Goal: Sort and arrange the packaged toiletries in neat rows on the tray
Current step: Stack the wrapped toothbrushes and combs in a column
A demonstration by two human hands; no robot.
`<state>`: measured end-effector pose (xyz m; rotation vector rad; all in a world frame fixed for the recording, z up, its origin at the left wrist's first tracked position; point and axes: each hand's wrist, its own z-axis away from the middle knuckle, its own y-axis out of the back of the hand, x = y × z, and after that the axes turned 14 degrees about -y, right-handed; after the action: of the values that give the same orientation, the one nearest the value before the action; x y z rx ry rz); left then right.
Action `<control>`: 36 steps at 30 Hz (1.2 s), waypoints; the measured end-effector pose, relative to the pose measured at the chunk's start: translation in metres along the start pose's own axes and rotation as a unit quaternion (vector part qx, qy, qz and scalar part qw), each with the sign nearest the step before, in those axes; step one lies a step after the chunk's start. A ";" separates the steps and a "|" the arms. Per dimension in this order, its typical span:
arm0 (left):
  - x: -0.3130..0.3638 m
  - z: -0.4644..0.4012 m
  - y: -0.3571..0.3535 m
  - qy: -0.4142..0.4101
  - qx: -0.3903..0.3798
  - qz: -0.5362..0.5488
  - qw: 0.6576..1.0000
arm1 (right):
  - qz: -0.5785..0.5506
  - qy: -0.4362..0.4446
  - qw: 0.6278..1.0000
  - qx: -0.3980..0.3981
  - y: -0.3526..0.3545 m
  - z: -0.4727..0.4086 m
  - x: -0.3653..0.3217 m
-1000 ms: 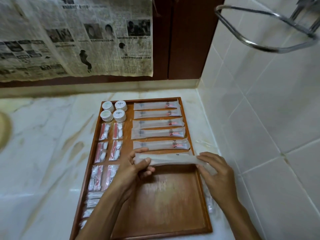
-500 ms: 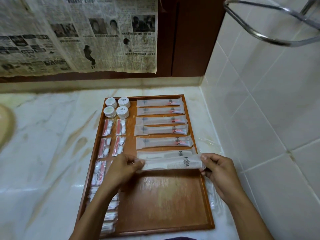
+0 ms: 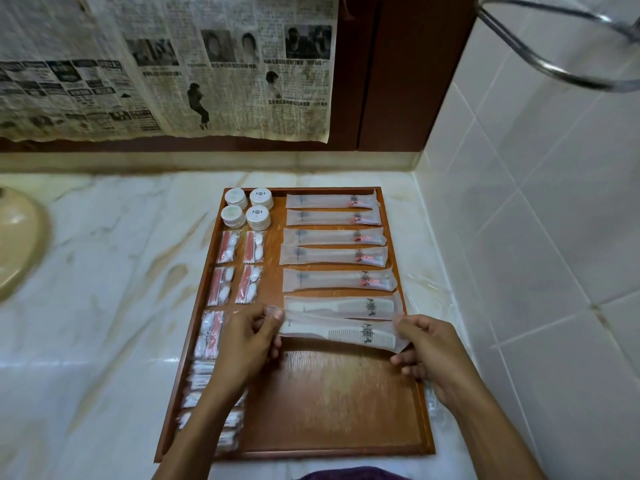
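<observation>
A wooden tray (image 3: 332,403) lies on the marble counter. Both hands hold a packaged white comb (image 3: 341,332) just above the tray: my left hand (image 3: 249,344) pinches its left end, my right hand (image 3: 429,348) pinches its right end. Right behind it a second packaged comb (image 3: 343,306) lies flat. Farther back, several packaged toothbrushes (image 3: 336,254) lie in a column. Round white soap packs (image 3: 247,209) sit at the tray's far left corner, with small red-and-white sachets (image 3: 239,265) below them. My left forearm hides part of the left column of packets.
Thin white packets (image 3: 197,382) line the tray's near left side. A tiled wall (image 3: 536,237) rises close on the right, with a metal ring holder (image 3: 554,46) above. Newspaper (image 3: 166,64) hangs on the back wall. A beige basin rim (image 3: 20,244) shows far left.
The comb packet has been turned face up, so its teeth and logo now show. Both hands have brought it down close behind the near comb.
</observation>
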<state>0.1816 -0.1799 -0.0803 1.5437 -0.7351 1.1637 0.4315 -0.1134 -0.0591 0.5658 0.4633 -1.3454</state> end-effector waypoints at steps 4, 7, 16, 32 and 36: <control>0.000 0.001 -0.003 -0.026 0.037 0.002 0.999 | -0.003 0.030 0.999 0.038 -0.004 0.002 0.001; -0.001 0.001 -0.004 -0.026 0.057 0.007 0.998 | -0.028 0.036 0.998 0.041 -0.004 0.005 -0.001; -0.001 0.001 -0.009 0.006 0.028 0.027 0.999 | 0.044 0.078 0.988 0.126 0.009 -0.006 0.011; -0.012 0.009 -0.020 0.014 -0.019 -0.277 0.961 | 0.346 0.231 0.870 0.266 -0.011 -0.013 0.022; -0.011 0.008 -0.025 -0.019 -0.014 -0.325 0.945 | 0.355 0.233 0.862 0.276 -0.012 -0.015 0.023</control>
<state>0.2023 -0.1819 -0.0993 1.6118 -0.2205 0.6258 0.4240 -0.1232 -0.0865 1.4068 0.1996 -0.5903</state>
